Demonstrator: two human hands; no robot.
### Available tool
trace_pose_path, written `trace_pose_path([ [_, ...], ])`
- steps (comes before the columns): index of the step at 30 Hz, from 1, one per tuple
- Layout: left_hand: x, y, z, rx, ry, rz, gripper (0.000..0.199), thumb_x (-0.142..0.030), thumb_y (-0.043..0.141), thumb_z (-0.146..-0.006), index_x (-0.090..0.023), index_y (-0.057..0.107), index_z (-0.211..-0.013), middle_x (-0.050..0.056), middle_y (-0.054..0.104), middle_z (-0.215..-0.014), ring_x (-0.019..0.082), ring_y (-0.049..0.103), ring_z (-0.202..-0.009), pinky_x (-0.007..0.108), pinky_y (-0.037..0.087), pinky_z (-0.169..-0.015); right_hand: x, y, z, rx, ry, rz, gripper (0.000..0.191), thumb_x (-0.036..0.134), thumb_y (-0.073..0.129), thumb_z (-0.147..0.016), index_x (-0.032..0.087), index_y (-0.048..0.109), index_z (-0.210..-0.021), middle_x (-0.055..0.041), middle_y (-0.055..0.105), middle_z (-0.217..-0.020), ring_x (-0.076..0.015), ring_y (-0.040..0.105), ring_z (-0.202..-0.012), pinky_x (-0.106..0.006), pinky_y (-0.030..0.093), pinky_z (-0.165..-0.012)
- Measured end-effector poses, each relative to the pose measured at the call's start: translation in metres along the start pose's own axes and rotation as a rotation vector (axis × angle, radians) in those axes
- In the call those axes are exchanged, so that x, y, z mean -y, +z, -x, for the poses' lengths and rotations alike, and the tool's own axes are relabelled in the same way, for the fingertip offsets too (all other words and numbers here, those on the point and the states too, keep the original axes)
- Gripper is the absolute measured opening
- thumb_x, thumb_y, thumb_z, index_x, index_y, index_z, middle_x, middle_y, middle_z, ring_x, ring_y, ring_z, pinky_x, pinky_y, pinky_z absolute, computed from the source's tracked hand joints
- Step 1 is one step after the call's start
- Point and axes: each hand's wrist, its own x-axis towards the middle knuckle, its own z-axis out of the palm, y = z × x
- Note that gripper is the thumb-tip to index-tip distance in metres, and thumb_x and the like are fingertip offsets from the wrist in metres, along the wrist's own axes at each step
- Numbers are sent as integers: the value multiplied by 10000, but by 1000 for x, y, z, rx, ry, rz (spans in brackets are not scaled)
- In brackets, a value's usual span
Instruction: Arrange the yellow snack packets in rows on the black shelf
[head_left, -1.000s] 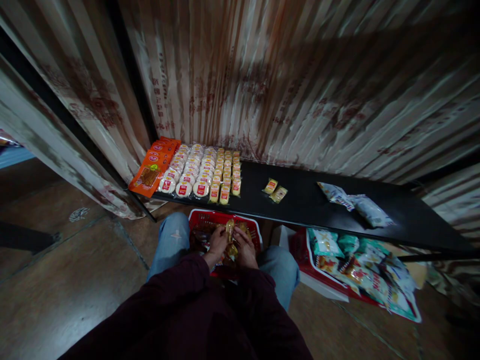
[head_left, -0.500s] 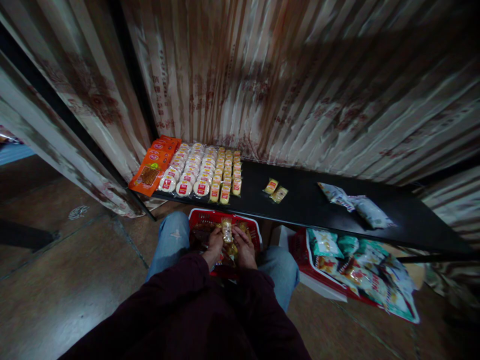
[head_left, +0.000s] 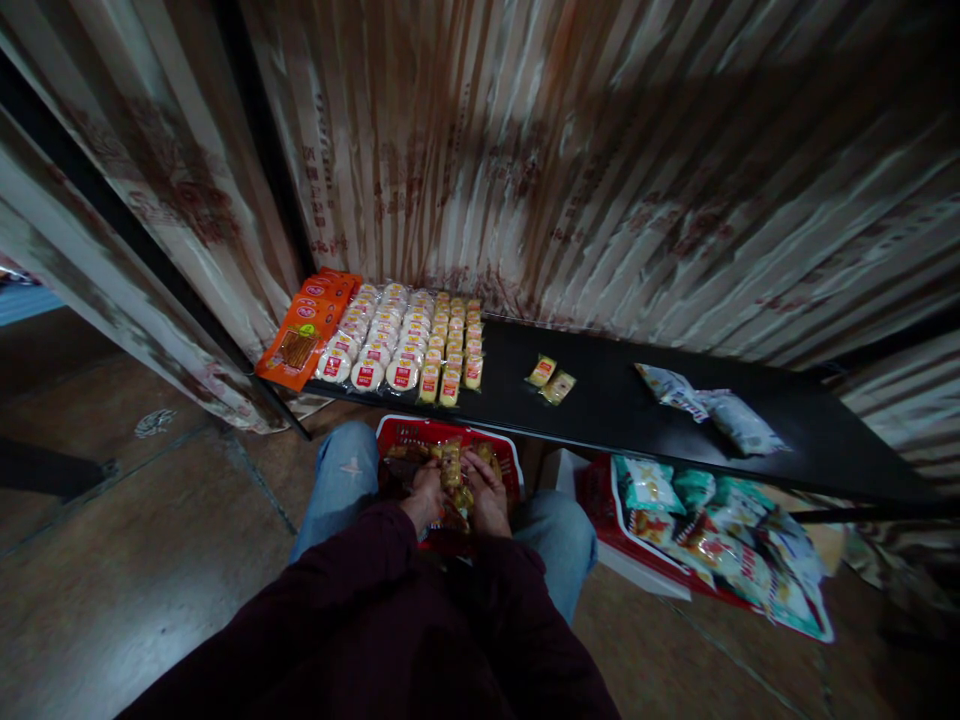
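Note:
Over a red basket point(head_left: 512, 462) between my knees, my left hand point(head_left: 427, 497) and my right hand point(head_left: 487, 497) close on a small yellow wrapped snack cake point(head_left: 451, 466) from either side. Other shiny wrapped packets lie in the basket below, too dark to make out. On the black shelf point(head_left: 600, 405) in front, rows of similar yellow snack cakes point(head_left: 450, 385) stand beside rows of round white wrapped biscuits point(head_left: 367, 375). Two more yellow packets point(head_left: 557, 387) lie apart to the right.
Orange snack bags point(head_left: 300, 345) overlap at the shelf's left end. Two pale bags point(head_left: 742, 422) lie toward its right. Below the shelf, a second red basket point(head_left: 814, 625) holds several green and white bags point(head_left: 739, 560). A pleated curtain point(head_left: 540, 180) hangs behind the shelf.
The wrapped cake between my fingers has shifted slightly down and left and tilted. My hands stay over the basket, and the rows on the shelf are unchanged.

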Motion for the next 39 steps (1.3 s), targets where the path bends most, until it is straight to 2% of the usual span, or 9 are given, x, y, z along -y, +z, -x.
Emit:
trace_pose_path([
  [3,2,2,-2,-39,-51,48,35,-200,588,-760,-184,609,-783,-6,620,-639,128,614,-560,206,406,-470,3,1,1,8,-32,55,428,480,795,-604,240,761,-957,-48,756,-969,-222,678,-891,-366,522,-845],
  [13,1,2,-2,-42,-47,69,58,-194,654,-712,-182,597,-707,-12,599,-600,146,636,-597,233,473,-544,17,8,9,2,-77,215,375,519,771,-614,247,781,-872,-35,757,-891,-239,660,-893,-360,503,-846],
  [19,0,0,4,-71,-83,56,51,-160,627,-704,-189,585,-710,-34,569,-552,131,614,-550,233,477,-568,13,4,7,7,-87,313,394,550,740,-645,242,779,-888,-47,751,-968,-239,655,-965,-370,481,-923],
  [26,2,-3,2,-89,-119,21,101,-246,638,-726,-195,555,-699,-57,492,-485,119,522,-457,225,407,-498,0,-3,0,8,-93,352,394,538,741,-647,247,757,-913,-51,746,-950,-241,664,-927,-381,482,-912],
  [30,3,-7,-1,-62,-75,27,71,-212,636,-712,-189,573,-735,-51,531,-538,102,518,-478,206,387,-493,-10,-7,-4,8,-91,364,414,550,728,-654,247,729,-935,-53,741,-953,-240,671,-940,-400,486,-935],
  [35,5,-7,-3,-37,2,26,198,-212,743,-616,-182,566,-700,-42,582,-631,88,547,-553,190,392,-528,-17,-11,-7,37,-106,420,511,605,687,-661,216,687,-993,-98,724,-1049,-268,665,-1040,-442,479,-987],
  [39,5,-6,-1,-35,47,29,192,-161,739,-596,-185,568,-681,-45,580,-642,87,544,-587,194,408,-571,-21,-14,-8,44,-99,518,497,612,644,-702,227,687,-1013,-114,707,-1111,-278,659,-1077,-445,488,-990],
])
